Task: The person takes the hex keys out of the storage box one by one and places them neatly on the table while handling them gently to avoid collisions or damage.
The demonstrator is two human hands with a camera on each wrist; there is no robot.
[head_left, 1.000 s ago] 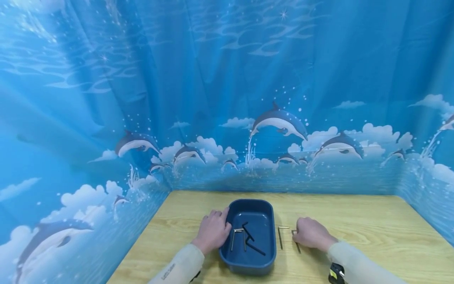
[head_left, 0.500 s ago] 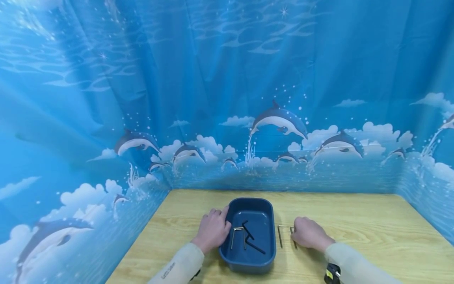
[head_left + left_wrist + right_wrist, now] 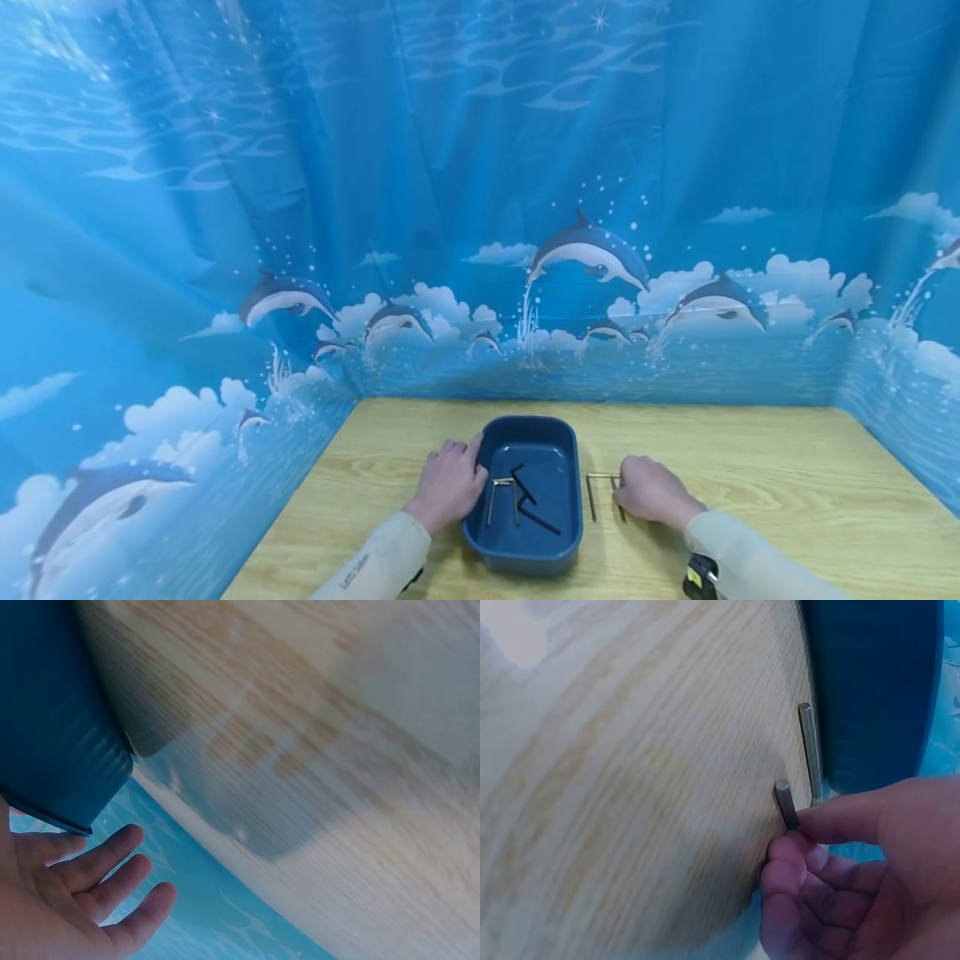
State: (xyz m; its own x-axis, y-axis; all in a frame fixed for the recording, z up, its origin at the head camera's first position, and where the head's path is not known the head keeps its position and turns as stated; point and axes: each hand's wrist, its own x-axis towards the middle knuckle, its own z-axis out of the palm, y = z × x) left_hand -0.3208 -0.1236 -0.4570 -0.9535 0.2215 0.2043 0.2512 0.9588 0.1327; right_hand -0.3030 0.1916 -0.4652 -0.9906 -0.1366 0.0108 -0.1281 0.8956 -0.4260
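My left hand (image 3: 447, 485) lies at the left rim of a dark blue rectangular tray (image 3: 522, 567), its fingers loosely extended; the left wrist view shows them spread by the tray's corner. To the right of the tray, my right hand (image 3: 651, 490) pinches an L-shaped bronze hex key (image 3: 784, 802) between thumb and fingertips, close over the table. Part of that key is hidden by the fingers. A second bronze hex key (image 3: 591, 500) lies between the tray and my right hand.
Inside the tray are two bronze hex keys (image 3: 491, 504) and two black hex keys (image 3: 540, 522). The wooden table (image 3: 750, 467) meets a blue dolphin-print curtain (image 3: 480, 208) at its back and sides.
My right hand has moved slightly left with the pinched hex key, bringing it nearer the one beside the tray. The left hand and tray stay in place.
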